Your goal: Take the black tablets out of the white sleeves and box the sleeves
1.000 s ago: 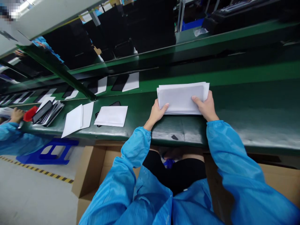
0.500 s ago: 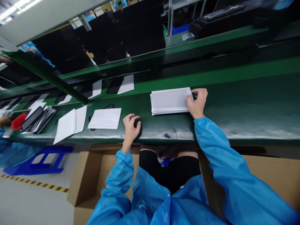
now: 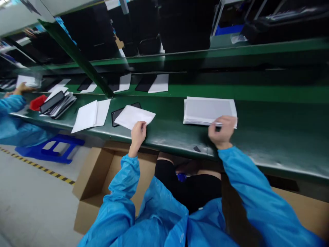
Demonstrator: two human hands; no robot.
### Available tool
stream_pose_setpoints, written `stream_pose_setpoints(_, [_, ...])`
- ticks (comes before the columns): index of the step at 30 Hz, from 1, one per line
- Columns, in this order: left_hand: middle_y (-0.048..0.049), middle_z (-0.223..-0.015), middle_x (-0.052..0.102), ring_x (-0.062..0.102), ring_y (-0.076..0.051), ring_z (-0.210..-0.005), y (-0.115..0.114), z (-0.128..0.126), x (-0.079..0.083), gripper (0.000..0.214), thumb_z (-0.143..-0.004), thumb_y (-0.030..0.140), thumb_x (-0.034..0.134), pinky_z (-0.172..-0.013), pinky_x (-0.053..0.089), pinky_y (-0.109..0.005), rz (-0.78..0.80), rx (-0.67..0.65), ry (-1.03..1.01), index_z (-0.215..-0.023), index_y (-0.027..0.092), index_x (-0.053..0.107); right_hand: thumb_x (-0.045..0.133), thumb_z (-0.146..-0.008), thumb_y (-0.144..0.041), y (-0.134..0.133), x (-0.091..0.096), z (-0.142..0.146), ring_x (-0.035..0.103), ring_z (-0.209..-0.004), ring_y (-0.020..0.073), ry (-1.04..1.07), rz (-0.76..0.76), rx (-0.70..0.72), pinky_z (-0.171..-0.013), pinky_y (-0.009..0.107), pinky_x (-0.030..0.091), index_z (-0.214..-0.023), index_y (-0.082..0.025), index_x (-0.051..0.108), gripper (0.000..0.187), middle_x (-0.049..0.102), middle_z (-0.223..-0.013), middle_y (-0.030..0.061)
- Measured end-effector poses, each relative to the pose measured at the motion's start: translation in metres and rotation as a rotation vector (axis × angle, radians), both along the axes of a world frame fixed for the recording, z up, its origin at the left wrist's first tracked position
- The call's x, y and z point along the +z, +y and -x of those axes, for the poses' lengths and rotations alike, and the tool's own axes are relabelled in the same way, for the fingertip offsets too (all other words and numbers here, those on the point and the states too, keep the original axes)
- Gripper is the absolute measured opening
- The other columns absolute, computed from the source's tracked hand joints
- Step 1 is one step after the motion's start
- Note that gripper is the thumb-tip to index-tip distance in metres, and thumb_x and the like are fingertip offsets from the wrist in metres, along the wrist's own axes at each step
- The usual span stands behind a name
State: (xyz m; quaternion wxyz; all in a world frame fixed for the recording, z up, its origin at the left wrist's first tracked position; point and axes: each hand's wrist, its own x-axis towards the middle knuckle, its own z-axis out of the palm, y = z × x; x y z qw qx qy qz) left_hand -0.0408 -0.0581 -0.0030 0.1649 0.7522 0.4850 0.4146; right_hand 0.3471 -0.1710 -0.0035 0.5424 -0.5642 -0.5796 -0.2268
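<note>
My left hand (image 3: pixel 138 137) pinches the near right corner of a white sheet (image 3: pixel 133 116). The sheet lies slanted over a dark, flat tablet-like device (image 3: pixel 117 116), whose left end and far edge show. To the right is a neat stack of white sheets (image 3: pixel 209 109) with a greyish top face. My right hand (image 3: pixel 222 132) is at the stack's near right corner, fingers curled and smeared by motion. Whether it grips anything is unclear.
White sheets (image 3: pixel 89 115) and a pile of dark devices and papers (image 3: pixel 58 104) lie further left, beside a red bin (image 3: pixel 38 102). A co-worker's hand (image 3: pixel 24 88) is at far left. A dark scrap (image 3: pixel 196 149) lies near the table edge; an open carton (image 3: pixel 89 175) stands below.
My left hand has moved left onto the white sheet and taken its corner, turning it askew over the device. My right hand has slid from the stack's right edge to its near corner. The view has shifted.
</note>
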Motion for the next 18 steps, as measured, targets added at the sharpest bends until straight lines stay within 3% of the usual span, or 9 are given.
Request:
stream_pose_setpoints(2, [-0.0038,-0.092,0.067,0.063,-0.017,-0.082,-0.024,-0.017,0.0,0.022,-0.101,0.043,0.066,-0.078,0.053,-0.03,0.083,-0.134,-0.27,-0.099,0.022,0.064,0.065,-0.088,-0.03,-0.007,-0.002,0.04,0.065,-0.087,0.0298,0.082,0.179,0.267,-0.081,0.053,0.057,-0.102,-0.028,0.057,0.017,0.065,-0.095,0.009])
stream_pose_setpoints(5, [-0.0021,-0.096,0.065,0.061,-0.012,-0.075,-0.056,-0.03,0.009,0.035,-0.094,0.054,0.077,-0.068,0.05,-0.024,0.241,-0.266,-0.653,-0.102,0.023,0.062,0.066,-0.094,-0.051,0.0,-0.003,0.083,0.066,-0.113,0.0308,0.401,0.442,0.566,-0.091,0.05,0.061,-0.135,-0.029,0.054,0.048,0.061,-0.138,0.0155])
stream_pose_setpoints(7, [-0.0015,-0.098,0.064,0.061,-0.012,-0.076,-0.068,-0.027,0.017,0.041,-0.089,0.055,0.083,-0.068,0.05,-0.023,0.297,-0.275,-0.852,-0.102,0.024,0.061,0.064,-0.093,-0.067,0.015,0.0,0.097,0.061,-0.132,0.0314,0.622,0.525,0.679,-0.102,0.05,0.058,-0.154,-0.033,0.04,0.073,0.047,-0.161,0.0152])
stream_pose_setpoints(9, [-0.001,-0.096,0.063,0.061,-0.012,-0.078,-0.072,-0.016,0.023,0.042,-0.085,0.054,0.086,-0.07,0.051,-0.023,0.293,-0.212,-0.978,-0.1,0.024,0.061,0.068,-0.086,-0.076,0.033,0.005,0.103,0.055,-0.142,0.0328,0.786,0.594,0.784,-0.112,0.051,0.053,-0.158,-0.036,0.036,0.089,0.043,-0.167,0.013])
stream_pose_setpoints(11, [-0.0002,-0.092,0.062,0.059,-0.012,-0.076,-0.073,-0.001,0.025,0.04,-0.084,0.05,0.087,-0.069,0.05,-0.021,0.269,-0.122,-1.015,-0.097,0.023,0.06,0.074,-0.079,-0.078,0.048,0.011,0.107,0.058,-0.141,0.0345,0.923,0.69,0.917,-0.113,0.052,0.053,-0.152,-0.034,0.045,0.09,0.055,-0.159,0.0126])
stream_pose_setpoints(14, [0.0011,-0.085,0.06,0.055,-0.01,-0.071,-0.077,0.02,0.019,0.035,-0.084,0.043,0.086,-0.065,0.045,-0.02,0.239,0.006,-0.989,-0.094,0.022,0.061,0.08,-0.077,-0.071,0.06,0.018,0.112,0.071,-0.122,0.034,1.094,0.866,1.1,-0.101,0.049,0.06,-0.126,-0.028,0.066,0.067,0.075,-0.126,0.0103])
stream_pose_setpoints(18, [0.0018,-0.083,0.058,0.053,-0.01,-0.07,-0.077,0.044,0.004,0.028,-0.086,0.038,0.082,-0.066,0.043,-0.021,0.155,0.187,-0.928,-0.093,0.021,0.061,0.092,-0.071,-0.052,0.068,0.023,0.123,0.077,-0.095,0.0268,1.128,1.005,1.198,-0.089,0.041,0.062,-0.096,-0.023,0.071,0.044,0.08,-0.095,0.005])
